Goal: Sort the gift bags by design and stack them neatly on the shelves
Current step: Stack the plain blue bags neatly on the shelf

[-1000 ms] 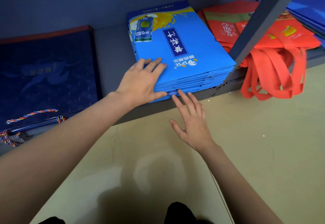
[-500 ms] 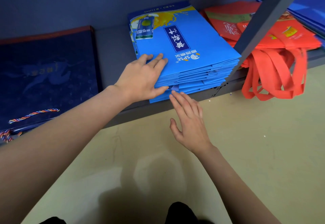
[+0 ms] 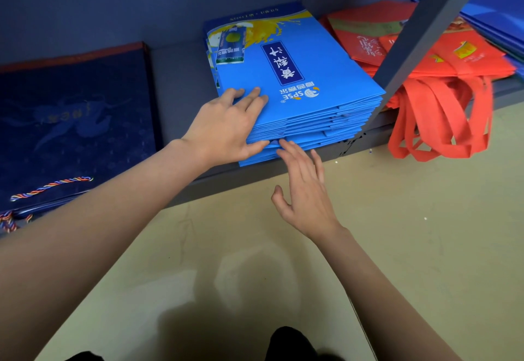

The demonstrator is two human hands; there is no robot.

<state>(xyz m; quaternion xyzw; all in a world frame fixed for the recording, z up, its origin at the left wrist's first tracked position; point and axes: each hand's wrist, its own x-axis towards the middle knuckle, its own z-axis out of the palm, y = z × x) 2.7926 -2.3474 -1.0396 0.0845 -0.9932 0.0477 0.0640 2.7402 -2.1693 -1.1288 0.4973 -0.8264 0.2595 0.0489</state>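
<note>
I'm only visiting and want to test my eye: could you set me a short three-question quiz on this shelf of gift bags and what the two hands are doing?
1. True or false: the left hand rests on top of the stack of bright blue paper gift bags.
2. Multiple choice: what lies to the right of that blue stack on the grey metal shelf? A) green boxes B) red fabric bags with long loop handles C) glass jars
3. Fill in: the right hand reaches its straight fingertips to the stack's ____ edge.

Key: 1 true; 2 B; 3 front.
</note>
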